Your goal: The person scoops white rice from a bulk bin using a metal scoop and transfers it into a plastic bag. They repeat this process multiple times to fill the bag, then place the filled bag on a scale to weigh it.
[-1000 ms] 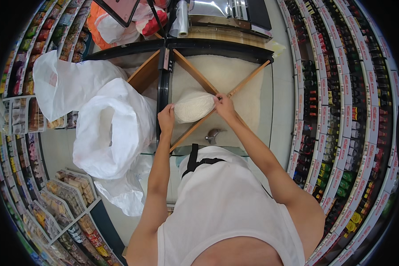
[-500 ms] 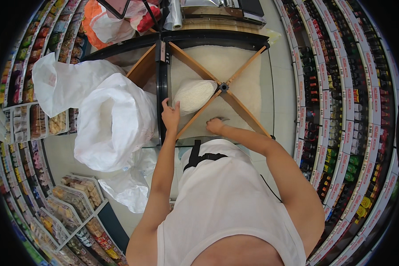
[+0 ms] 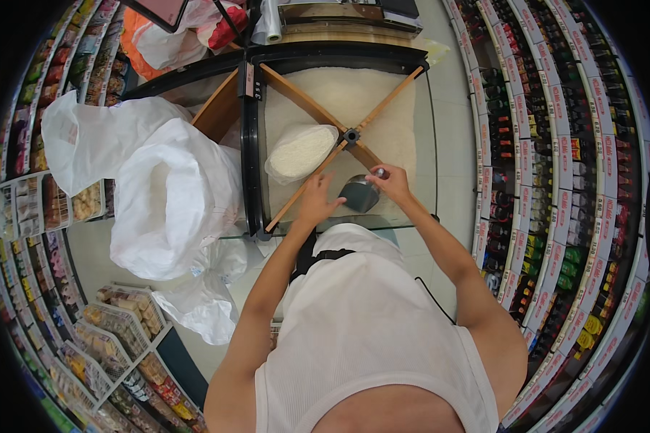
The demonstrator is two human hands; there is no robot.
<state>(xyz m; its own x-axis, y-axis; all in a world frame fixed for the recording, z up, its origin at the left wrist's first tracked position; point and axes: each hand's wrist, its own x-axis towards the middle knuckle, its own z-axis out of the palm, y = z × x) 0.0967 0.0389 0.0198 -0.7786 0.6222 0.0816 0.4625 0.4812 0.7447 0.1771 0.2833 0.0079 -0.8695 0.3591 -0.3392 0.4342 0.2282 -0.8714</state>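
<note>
We observe the right hand (image 3: 393,184) with its fingers clamped on the handle of a metal scoop (image 3: 359,196), which lies over the near section of a bin (image 3: 339,52). We see the left hand (image 3: 315,205) with its fingers spread apart, just beside the scoop; we cannot tell whether they touch. We note a clear bag of white grain (image 3: 300,153) in the left section, beside the wooden dividers (image 3: 303,94). White sack (image 3: 133,209): left of the bin.
</note>
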